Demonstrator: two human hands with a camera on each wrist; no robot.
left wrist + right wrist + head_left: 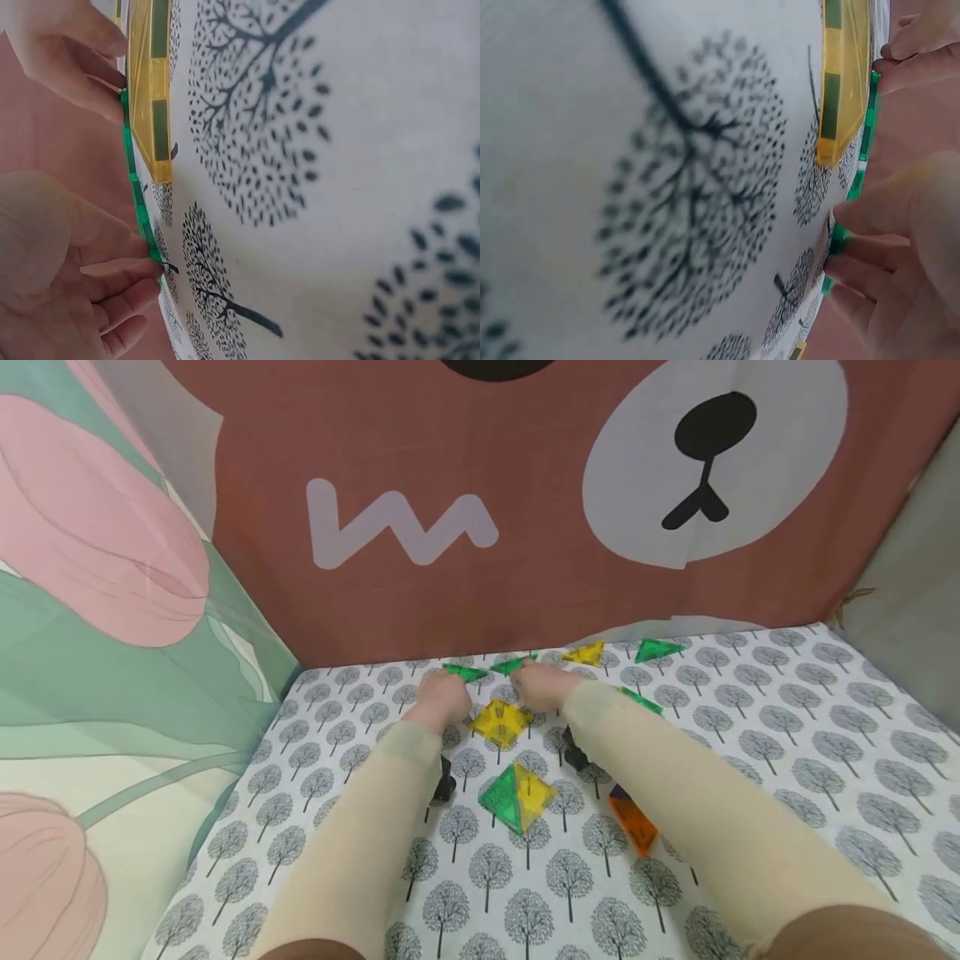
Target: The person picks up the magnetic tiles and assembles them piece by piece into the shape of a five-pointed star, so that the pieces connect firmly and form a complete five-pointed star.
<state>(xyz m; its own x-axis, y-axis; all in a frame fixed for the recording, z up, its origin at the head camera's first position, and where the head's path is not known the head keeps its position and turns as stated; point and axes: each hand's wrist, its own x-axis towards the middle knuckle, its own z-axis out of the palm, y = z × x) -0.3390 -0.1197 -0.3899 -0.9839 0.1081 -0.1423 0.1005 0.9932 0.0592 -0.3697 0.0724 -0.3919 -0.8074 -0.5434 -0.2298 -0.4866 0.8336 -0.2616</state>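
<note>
Both hands reach to the far side of the tree-print cloth. My left hand [444, 698] pinches the corner of a translucent green triangular magnetic tile [465, 673] between thumb and fingers. Just to its right, my right hand [546, 685] pinches another green triangular magnetic tile [512, 665]. Both green tiles lie low at the cloth, as the green edge [130, 154] in the left wrist view and the green edge [838, 238] in the right wrist view show. Nearer than the hands, between them, sits a yellow magnetic-tile piece [501, 722].
A joined green-and-yellow tile square [517, 797] lies nearer the front. An orange tile [634, 822] is partly behind the right sleeve, as is a green tile [640, 700]. Farther back are a yellow tile [587, 653] and a green triangle [657, 649], before a brown bear-print backdrop [450, 602].
</note>
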